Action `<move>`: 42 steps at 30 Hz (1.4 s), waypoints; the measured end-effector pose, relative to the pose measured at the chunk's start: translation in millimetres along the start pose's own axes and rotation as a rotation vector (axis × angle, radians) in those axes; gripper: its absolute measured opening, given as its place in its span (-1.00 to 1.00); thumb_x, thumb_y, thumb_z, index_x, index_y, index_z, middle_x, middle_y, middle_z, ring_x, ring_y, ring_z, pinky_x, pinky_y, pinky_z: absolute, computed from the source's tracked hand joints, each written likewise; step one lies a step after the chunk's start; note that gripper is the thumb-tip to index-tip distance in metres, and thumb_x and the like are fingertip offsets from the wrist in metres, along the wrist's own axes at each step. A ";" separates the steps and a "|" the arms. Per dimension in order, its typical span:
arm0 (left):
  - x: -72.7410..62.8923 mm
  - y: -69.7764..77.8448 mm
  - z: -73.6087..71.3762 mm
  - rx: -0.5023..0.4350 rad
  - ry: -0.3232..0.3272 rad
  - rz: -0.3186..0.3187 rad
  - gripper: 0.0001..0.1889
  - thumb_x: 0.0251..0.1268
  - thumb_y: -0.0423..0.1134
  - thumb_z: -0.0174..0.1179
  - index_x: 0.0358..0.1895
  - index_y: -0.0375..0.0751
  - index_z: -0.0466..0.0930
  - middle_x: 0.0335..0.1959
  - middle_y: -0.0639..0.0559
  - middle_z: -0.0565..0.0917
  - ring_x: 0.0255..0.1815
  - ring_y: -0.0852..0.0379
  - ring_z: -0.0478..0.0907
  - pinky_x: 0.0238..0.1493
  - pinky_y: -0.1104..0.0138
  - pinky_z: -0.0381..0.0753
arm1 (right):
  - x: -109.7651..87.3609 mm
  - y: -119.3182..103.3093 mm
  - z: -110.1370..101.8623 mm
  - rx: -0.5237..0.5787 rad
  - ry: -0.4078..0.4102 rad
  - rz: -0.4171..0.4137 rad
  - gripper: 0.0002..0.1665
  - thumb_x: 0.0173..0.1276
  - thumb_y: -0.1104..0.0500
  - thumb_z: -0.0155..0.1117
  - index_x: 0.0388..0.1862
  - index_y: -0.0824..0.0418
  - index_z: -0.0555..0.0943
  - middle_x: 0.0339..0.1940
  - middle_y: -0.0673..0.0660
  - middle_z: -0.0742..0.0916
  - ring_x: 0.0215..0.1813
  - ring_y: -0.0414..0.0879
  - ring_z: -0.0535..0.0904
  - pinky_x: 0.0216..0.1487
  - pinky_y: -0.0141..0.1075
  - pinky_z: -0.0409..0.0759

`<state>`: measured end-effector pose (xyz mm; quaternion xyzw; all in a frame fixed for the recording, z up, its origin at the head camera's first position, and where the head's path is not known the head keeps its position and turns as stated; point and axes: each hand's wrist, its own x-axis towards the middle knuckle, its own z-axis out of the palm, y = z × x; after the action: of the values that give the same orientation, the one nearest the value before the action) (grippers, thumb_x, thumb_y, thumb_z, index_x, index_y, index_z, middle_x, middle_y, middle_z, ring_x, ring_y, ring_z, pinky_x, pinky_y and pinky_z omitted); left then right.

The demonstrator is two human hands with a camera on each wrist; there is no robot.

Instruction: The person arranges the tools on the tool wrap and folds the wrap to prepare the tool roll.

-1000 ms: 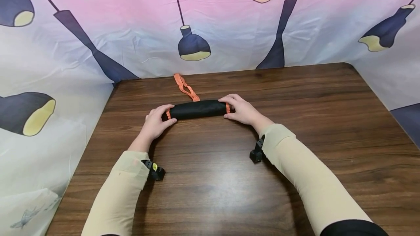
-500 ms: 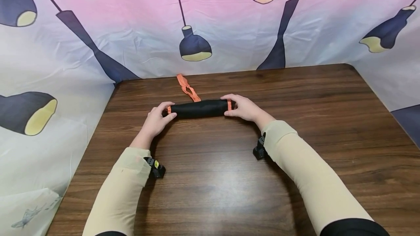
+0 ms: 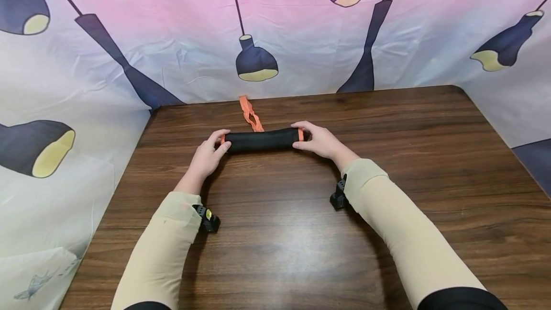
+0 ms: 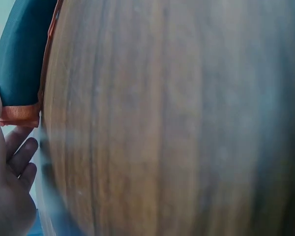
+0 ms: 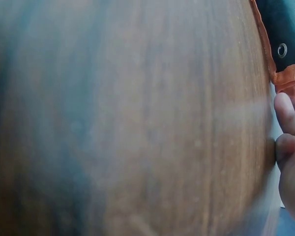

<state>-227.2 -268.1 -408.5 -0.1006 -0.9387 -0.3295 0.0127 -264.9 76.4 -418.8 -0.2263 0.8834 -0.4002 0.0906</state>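
A black fabric roll point(image 3: 262, 140) with orange edging lies crosswise near the back of the table. An orange strap point(image 3: 251, 115) runs from behind it toward the table's back edge. My left hand point(image 3: 206, 156) grips its left end, thumb on the near side and fingers over the far side. At the right end my right hand point(image 3: 317, 141) holds it the same way. The left wrist view shows the orange-trimmed end of the roll point(image 4: 22, 59) beside the thumb. A metal eyelet point(image 5: 282, 50) shows near the roll's other end in the right wrist view.
The brown wood-grain table point(image 3: 275, 233) spreads out in front of the roll. A fabric backdrop point(image 3: 297, 27) printed with lamps hangs behind the table and along its sides. A small black camera sits on each wrist.
The roll has shifted slightly away from me, with both hands keeping to its ends. The strap's far end has swung a little to the right.
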 end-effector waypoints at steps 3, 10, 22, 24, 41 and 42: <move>0.5 -0.5 -0.4 0.014 -0.034 -0.010 -0.39 0.33 0.04 0.09 0.40 0.02 0.19 0.24 -0.27 0.40 0.25 -0.27 0.27 0.21 -0.12 0.15 | 0.0 -0.4 -0.3 -0.002 0.006 0.007 -0.27 0.23 -0.14 0.29 0.37 -0.13 0.31 0.11 0.11 0.55 -0.12 -0.02 0.51 -0.04 -0.11 0.42; 3.4 -1.1 2.8 0.061 -0.002 0.034 -0.30 0.24 -0.07 0.24 0.42 -0.05 0.19 0.42 -0.16 0.13 0.35 -0.32 0.04 0.23 -0.15 0.06 | 0.0 -2.1 -0.1 0.004 0.028 0.058 -0.26 0.27 -0.19 0.21 0.41 -0.19 0.25 0.21 0.12 0.50 -0.07 -0.02 0.50 -0.02 -0.09 0.40; 5.9 1.4 0.8 0.084 0.022 0.013 -0.40 0.25 -0.09 0.23 0.35 -0.11 0.30 0.34 -0.17 0.28 0.31 -0.25 0.15 0.22 -0.09 0.13 | 5.3 -2.0 -0.6 -0.005 0.033 0.068 -0.31 0.25 -0.17 0.26 0.34 -0.12 0.33 0.19 0.12 0.53 0.19 0.01 0.43 0.15 -0.04 0.32; 6.6 0.9 0.8 0.090 0.003 0.003 -0.40 0.27 -0.09 0.21 0.36 -0.10 0.29 0.34 -0.18 0.28 0.30 -0.26 0.16 0.22 -0.10 0.12 | 6.1 -1.6 -1.1 -0.013 0.024 0.072 -0.31 0.25 -0.18 0.25 0.34 -0.12 0.33 0.21 0.12 0.53 0.22 0.01 0.41 0.17 -0.03 0.31; 11.3 6.4 -6.6 0.085 -0.105 -0.059 -0.38 0.31 -0.18 0.17 0.40 -0.13 0.17 0.31 -0.27 0.29 0.28 -0.23 0.21 0.23 -0.05 0.16 | 8.9 -0.2 -2.4 -0.094 0.030 0.031 -0.32 0.26 -0.06 0.29 0.35 -0.01 0.36 0.30 0.13 0.41 0.24 0.04 0.37 0.19 -0.04 0.31; 10.9 6.0 -6.5 0.079 -0.104 -0.059 -0.38 0.32 -0.18 0.16 0.40 -0.12 0.16 0.31 -0.27 0.29 0.28 -0.24 0.21 0.23 -0.05 0.16 | 9.0 -0.1 -1.9 -0.086 0.031 0.031 -0.31 0.26 -0.06 0.29 0.35 -0.02 0.36 0.30 0.14 0.40 0.23 0.04 0.37 0.19 -0.04 0.30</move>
<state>-236.9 -265.6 -398.8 -0.0893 -0.9529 -0.2869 -0.0420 -273.4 73.3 -417.3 -0.2098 0.9046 -0.3637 0.0731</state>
